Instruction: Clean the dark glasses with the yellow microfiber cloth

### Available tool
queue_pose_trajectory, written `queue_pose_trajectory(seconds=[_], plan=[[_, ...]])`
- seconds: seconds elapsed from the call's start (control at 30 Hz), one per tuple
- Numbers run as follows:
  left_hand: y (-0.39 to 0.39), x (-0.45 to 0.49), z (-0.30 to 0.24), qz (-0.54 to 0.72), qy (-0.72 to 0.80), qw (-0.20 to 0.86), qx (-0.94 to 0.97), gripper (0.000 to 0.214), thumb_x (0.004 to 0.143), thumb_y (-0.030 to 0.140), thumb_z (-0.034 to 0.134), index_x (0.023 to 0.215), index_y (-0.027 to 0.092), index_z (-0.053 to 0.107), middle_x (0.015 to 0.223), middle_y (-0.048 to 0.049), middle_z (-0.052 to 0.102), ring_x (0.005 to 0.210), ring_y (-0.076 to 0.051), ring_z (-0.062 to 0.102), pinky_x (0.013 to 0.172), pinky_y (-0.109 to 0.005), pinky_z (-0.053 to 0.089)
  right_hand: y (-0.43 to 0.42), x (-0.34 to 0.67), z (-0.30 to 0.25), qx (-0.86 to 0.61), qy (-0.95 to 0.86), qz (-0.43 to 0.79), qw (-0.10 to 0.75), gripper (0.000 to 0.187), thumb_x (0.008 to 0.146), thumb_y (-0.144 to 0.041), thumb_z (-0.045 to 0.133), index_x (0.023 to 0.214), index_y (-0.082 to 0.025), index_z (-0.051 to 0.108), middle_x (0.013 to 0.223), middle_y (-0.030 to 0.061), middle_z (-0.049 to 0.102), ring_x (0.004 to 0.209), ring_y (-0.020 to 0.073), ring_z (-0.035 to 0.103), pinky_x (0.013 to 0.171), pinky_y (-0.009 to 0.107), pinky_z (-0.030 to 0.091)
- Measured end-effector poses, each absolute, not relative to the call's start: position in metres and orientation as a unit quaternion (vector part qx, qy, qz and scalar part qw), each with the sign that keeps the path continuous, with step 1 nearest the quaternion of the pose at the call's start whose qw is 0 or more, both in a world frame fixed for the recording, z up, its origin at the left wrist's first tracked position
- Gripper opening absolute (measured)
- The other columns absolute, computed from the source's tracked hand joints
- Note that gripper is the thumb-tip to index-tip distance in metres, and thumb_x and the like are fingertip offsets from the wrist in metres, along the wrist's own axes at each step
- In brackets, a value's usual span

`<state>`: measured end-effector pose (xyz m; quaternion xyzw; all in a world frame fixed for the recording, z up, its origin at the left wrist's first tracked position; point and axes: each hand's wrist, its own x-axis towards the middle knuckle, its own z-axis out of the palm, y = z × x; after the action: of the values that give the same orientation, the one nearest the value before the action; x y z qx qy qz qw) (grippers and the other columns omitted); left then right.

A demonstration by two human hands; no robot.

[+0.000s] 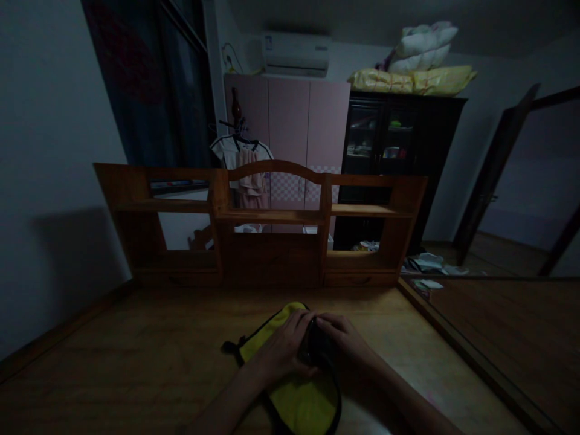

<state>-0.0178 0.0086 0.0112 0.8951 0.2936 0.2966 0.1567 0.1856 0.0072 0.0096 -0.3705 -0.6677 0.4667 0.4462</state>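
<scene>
A yellow cloth pouch with black trim (pixel 299 399) lies on the wooden surface (pixel 136 362) in front of me. My left hand (pixel 285 347) rests on top of the pouch with its fingers curled round a small dark object (pixel 319 347). My right hand (pixel 347 344) grips the same dark object from the right side, fingers closed on it. The room is dim and I cannot make out what the dark object is.
A wooden headboard-like shelf unit (pixel 267 211) stands at the far edge of the surface. Behind it are a pink wardrobe (pixel 299 121), hanging clothes (pixel 242 163), a dark cabinet (pixel 399 139) with bundled bedding (pixel 421 66) on top, and an open door (pixel 493 175) at the right.
</scene>
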Motion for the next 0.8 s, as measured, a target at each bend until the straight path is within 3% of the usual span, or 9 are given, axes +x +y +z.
queue_pose_trajectory(seconds=[0.5, 0.8], plan=[[0.009, -0.019, 0.009, 0.298, 0.298, 0.156, 0.893, 0.109, 0.059, 0.036, 0.085, 0.148, 0.026, 0.023, 0.139, -0.0121, 0.041, 0.127, -0.032, 0.042, 0.107, -0.047, 0.04, 0.008, 0.184, 0.011, -0.363, -0.674, 0.46, 0.45, 0.042, 0.086, -0.051, 0.06, 0.111, -0.018, 0.071, 0.108, 0.011, 0.072, 0.101, 0.0292, 0.064, 0.093, 0.044, 0.047], [0.01, -0.018, 0.005, 0.31, 0.326, 0.149, 0.881, 0.103, 0.06, 0.042, 0.084, 0.145, 0.024, 0.029, 0.137, -0.0123, 0.043, 0.126, -0.031, 0.044, 0.106, -0.046, 0.041, 0.01, 0.186, -0.004, -0.397, -0.702, 0.407, 0.429, 0.034, 0.086, -0.037, 0.06, 0.116, -0.02, 0.065, 0.109, 0.0078, 0.07, 0.095, 0.026, 0.066, 0.084, 0.04, 0.054]])
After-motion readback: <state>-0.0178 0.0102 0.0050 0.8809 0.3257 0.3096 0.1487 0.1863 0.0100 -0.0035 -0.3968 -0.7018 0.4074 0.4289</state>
